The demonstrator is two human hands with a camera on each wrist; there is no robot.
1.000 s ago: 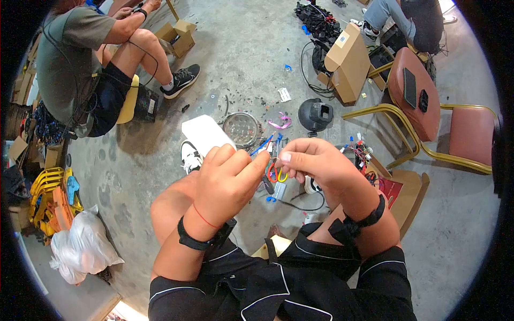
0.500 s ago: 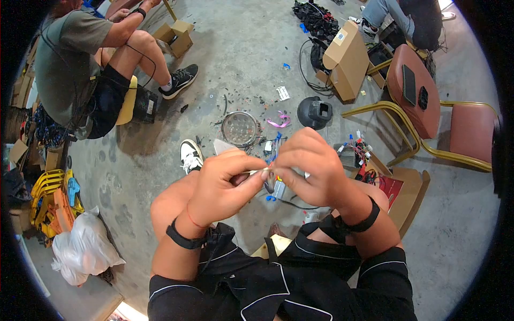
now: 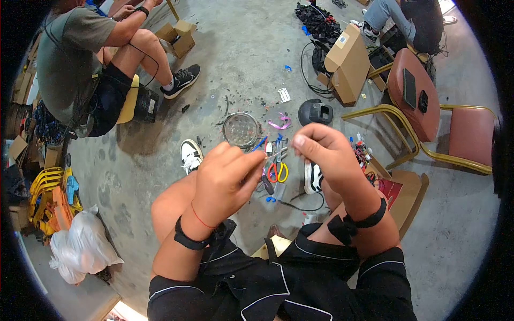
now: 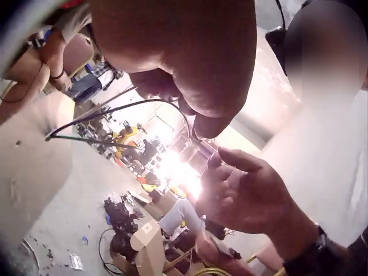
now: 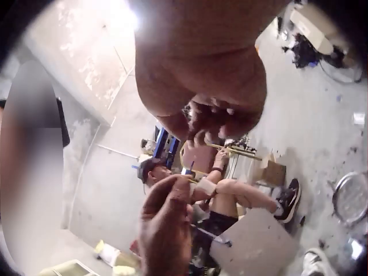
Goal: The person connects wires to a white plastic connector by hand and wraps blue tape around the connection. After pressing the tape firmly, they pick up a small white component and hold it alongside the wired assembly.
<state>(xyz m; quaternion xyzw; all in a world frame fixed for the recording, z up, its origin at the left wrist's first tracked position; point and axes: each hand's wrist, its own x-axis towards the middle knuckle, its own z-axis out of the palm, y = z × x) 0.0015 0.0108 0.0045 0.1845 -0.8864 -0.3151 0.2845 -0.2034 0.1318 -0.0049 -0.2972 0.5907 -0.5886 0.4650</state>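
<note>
My left hand (image 3: 225, 171) is raised in front of the lap, thumb and forefinger pinching a thin dark wire (image 4: 155, 101). The wire loops back to a flat whitish panel (image 4: 34, 144), which the left hand hides in the head view. My right hand (image 3: 324, 152) is raised a short gap to the right, fingers curled, thumb tip against the forefinger. I cannot tell whether a bit of wire lies in that pinch. Below the hands on the floor lie scissors (image 3: 287, 173) with red and yellow handles and a dark-handled tool (image 3: 267, 185).
A round metal-rimmed dish (image 3: 240, 130) and a black welding mask (image 3: 313, 114) lie on the floor ahead. Cardboard boxes (image 3: 345, 72) and chairs (image 3: 471, 134) stand at right. Another person (image 3: 80, 43) sits at left, above white plastic bags (image 3: 91, 246).
The hands were together at the wire; now the right hand has drawn away to the right. The left hand has turned back over, and the white panel has gone out of sight behind it.
</note>
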